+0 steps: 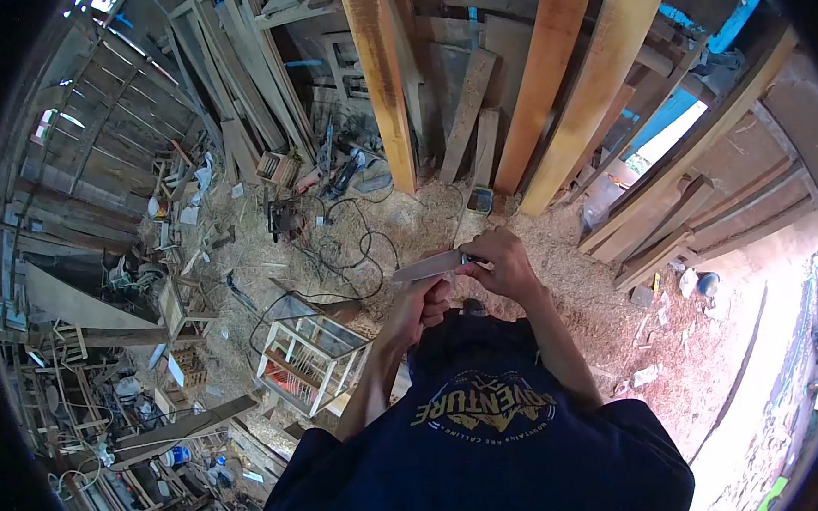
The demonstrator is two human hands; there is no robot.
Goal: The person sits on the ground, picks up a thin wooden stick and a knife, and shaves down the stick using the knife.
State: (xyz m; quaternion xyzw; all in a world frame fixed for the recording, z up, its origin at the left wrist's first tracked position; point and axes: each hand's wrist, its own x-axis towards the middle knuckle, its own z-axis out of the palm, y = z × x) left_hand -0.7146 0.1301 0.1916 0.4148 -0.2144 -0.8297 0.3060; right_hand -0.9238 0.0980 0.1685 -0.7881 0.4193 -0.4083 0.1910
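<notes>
A flat, tapered, blade-shaped piece (425, 267), brownish grey, lies crosswise in front of my body with its narrow end to the left. My right hand (502, 262) is closed around its right end, where a small shiny part shows at the fingers. Just below the piece is my left hand (419, 312), fingers curled in and a digit reaching up to its lower edge. Whether the left fingers also hold something is hidden. The kind of piece is not clear at this size.
Wood shavings cover the floor (537, 235). Tall planks (547, 72) lean at the back. Left of me stands a slatted wooden frame (312, 353). Beyond it are a tangled black cable (365, 244) and a power tool (284, 218). A small container (480, 200) sits ahead.
</notes>
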